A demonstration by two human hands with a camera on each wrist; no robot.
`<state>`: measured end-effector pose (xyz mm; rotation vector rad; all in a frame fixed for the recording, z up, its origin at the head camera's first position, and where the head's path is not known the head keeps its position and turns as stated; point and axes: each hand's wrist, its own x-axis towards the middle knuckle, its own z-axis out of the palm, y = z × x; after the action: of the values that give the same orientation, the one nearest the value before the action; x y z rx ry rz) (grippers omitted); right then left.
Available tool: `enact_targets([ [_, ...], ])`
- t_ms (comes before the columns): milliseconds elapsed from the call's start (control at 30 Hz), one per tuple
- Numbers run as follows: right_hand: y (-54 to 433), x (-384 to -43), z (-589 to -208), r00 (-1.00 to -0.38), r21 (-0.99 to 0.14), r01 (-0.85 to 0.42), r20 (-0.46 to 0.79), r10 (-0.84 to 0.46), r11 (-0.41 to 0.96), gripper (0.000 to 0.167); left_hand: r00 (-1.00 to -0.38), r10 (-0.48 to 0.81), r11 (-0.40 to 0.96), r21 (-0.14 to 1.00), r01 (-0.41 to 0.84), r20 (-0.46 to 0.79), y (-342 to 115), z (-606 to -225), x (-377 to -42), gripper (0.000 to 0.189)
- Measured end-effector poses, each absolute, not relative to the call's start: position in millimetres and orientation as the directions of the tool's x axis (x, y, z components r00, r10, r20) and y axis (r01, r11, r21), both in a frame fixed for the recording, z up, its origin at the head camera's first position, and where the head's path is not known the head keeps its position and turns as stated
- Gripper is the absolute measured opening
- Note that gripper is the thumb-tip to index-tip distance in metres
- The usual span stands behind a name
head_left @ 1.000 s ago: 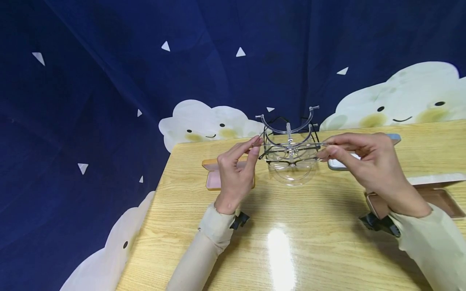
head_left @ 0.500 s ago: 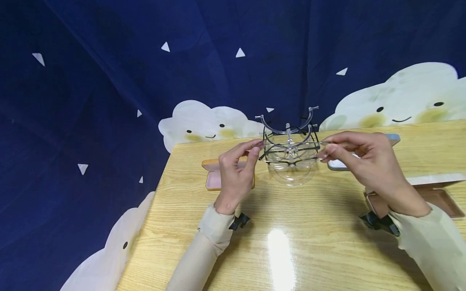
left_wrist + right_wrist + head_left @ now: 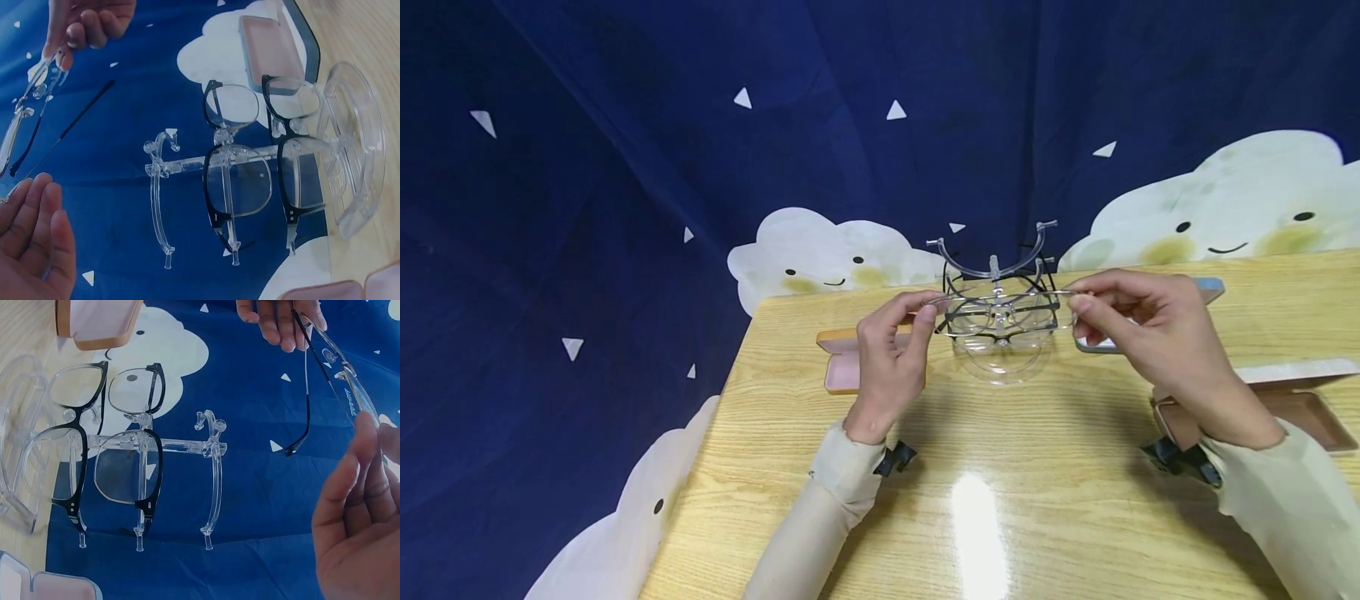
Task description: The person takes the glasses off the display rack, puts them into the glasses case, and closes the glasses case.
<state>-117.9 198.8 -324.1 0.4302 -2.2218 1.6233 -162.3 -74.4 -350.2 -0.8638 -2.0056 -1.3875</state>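
Observation:
A pair of thin-rimmed glasses (image 3: 350, 369) with dark temple tips is held up between both hands, above and in front of a clear display stand (image 3: 187, 164). My left hand (image 3: 891, 354) pinches one end of the frame with thumb and fingers. At the other end, my right hand (image 3: 1157, 333) pinches the frame too. Two black-framed glasses sit on the stand's middle and lower arms: an upper pair (image 3: 211, 181) and a lower pair (image 3: 284, 181). The top arm (image 3: 157, 212) bears no glasses. In the head view the held lenses overlap the stand.
Behind my left hand lies an open orange case (image 3: 842, 375) with pink lining. A blue-grey case (image 3: 1210, 287) is partly hidden by my right hand. Near my right wrist stands an open brown case (image 3: 1311, 417). A blue cloud-print curtain (image 3: 820, 150) hangs behind the wooden table (image 3: 865, 533).
The held glasses have tilted, so their front now shows more of the lenses in the head view. My left fingers have shifted slightly right; the stand and cases have stayed put.

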Motion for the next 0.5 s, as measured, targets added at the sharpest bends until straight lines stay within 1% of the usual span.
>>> enact_targets([
  [300,198.8,-119.3,-325.4,-0.891,-0.860,-0.445,0.452,-0.031,0.251,0.019,-0.648,0.197,0.260,0.598,0.758,0.736,-73.7,-350.2,-161.1,0.020],
  [500,199.5,-119.7,-326.3,-0.895,-0.863,-0.437,0.444,-0.033,0.251,0.019,-0.644,0.199,0.257,0.595,0.762,0.738,-73.4,-349.9,-161.4,0.023],
])
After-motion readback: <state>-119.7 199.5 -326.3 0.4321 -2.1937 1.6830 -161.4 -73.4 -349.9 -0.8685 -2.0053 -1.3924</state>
